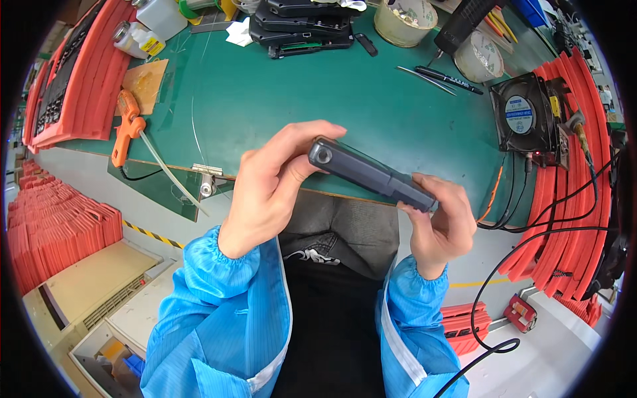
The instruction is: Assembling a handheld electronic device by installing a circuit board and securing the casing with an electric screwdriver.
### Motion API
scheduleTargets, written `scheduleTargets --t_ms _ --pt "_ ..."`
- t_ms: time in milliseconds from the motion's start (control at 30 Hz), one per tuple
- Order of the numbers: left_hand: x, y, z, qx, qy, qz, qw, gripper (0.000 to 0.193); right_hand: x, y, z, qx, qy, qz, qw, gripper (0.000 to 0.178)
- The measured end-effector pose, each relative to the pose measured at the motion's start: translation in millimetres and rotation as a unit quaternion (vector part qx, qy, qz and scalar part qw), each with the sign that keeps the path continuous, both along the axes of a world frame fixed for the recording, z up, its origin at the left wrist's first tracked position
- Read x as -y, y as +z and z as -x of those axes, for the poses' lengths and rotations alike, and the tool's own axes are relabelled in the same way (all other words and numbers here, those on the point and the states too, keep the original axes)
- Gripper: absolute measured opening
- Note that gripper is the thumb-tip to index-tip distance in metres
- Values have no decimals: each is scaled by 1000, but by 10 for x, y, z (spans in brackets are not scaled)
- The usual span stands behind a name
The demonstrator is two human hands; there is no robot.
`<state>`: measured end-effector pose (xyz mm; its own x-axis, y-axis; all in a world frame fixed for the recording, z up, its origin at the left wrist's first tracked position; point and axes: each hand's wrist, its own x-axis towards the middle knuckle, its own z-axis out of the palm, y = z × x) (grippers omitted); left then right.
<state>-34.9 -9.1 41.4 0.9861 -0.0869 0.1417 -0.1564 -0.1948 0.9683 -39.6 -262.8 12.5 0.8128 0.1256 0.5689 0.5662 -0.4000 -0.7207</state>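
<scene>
Between my two hands is a dark handheld electronic device [368, 176], seen edge-on and slanting down to the right. A round lens-like part shows at its left end. My left hand [275, 176] grips that end, thumb below and fingers over the far side. At the other end, my right hand [443, 215] pinches the device between thumb and fingers. It is held over the front edge of the green table [265, 99], above my lap. The device's broad faces are mostly hidden from view.
Stacked black devices [302, 26] stand at the back. An orange glue gun [127, 129] lies left, near red foam trays [83, 73]. Tape rolls [406, 23], a black marker pen [448, 79] and tweezers [424, 79] are back right. A black fan [524, 114] with cables stands right.
</scene>
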Motion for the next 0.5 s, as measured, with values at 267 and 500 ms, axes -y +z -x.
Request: scheduleTargets --t_ms 267,500 --pt "53 -25 30 -38 -11 119 992 44 -57 39 29 36 -3 6 999 43" --pt "390 -76 141 -61 18 362 930 58 -551 52 104 111 -5 84 990 41"
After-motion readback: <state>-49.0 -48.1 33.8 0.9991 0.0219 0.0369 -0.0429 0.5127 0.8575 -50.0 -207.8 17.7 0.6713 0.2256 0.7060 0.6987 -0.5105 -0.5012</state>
